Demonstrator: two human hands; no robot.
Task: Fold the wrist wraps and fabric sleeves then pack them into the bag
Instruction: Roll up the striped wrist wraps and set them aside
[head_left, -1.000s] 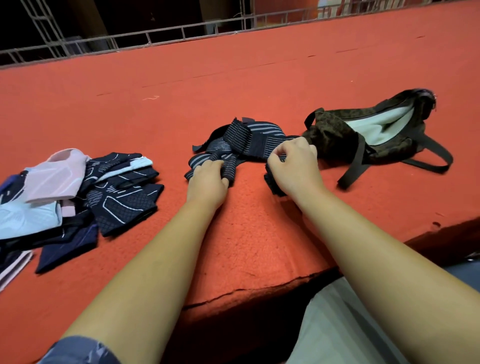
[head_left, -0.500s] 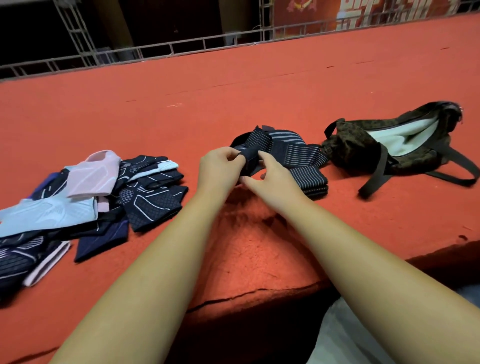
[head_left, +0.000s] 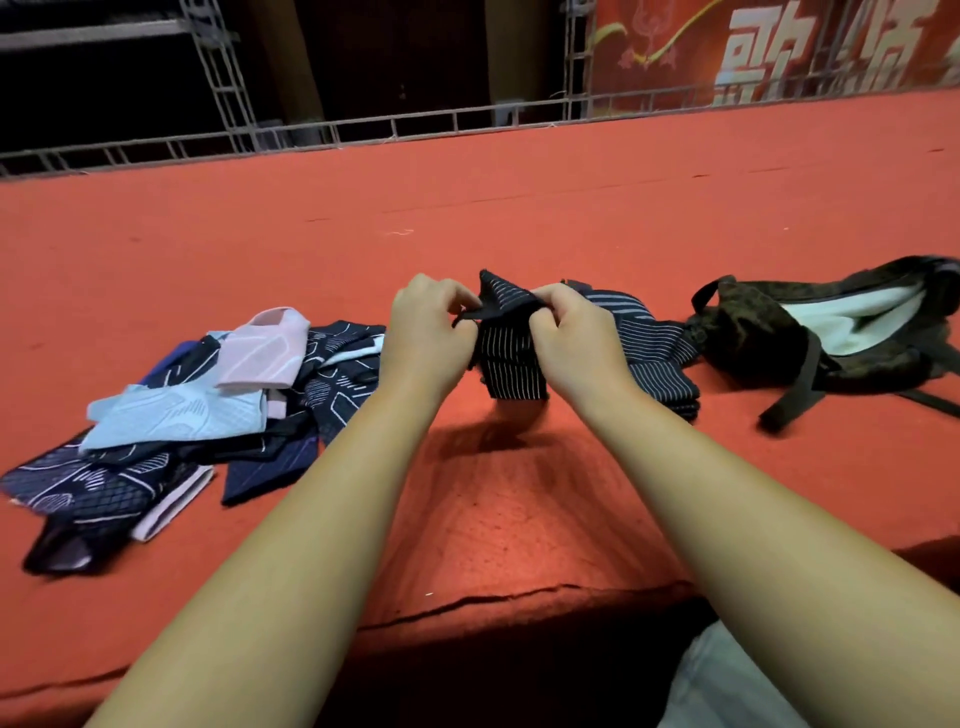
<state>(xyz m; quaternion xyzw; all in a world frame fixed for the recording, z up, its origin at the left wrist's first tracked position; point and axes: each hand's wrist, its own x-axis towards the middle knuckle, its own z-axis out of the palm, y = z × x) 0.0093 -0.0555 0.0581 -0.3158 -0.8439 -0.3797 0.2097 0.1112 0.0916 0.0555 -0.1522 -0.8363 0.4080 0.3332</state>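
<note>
Both hands hold one dark striped wrist wrap (head_left: 511, 358) lifted above the red carpet. My left hand (head_left: 428, 332) pinches its upper left edge and my right hand (head_left: 576, 338) grips its right side. The wrap hangs down between them, partly folded. More striped wraps (head_left: 654, 353) lie in a low stack just to the right, on the carpet. A dark camouflage bag (head_left: 748, 332) lies further right, open, with a pale lining (head_left: 852, 322) showing. At the left sits a loose pile of fabric sleeves (head_left: 182, 410) in navy, light blue and pink.
The red carpeted platform (head_left: 467, 218) has a front edge (head_left: 467, 603) close to me, with a dark drop below. A metal truss rail (head_left: 415, 124) runs along the far edge. The bag's black strap (head_left: 795, 395) trails onto the carpet.
The hands moved from pressing wraps flat on the carpet to lifting one wrap up between them. The view tilted upward, showing more of the back wall.
</note>
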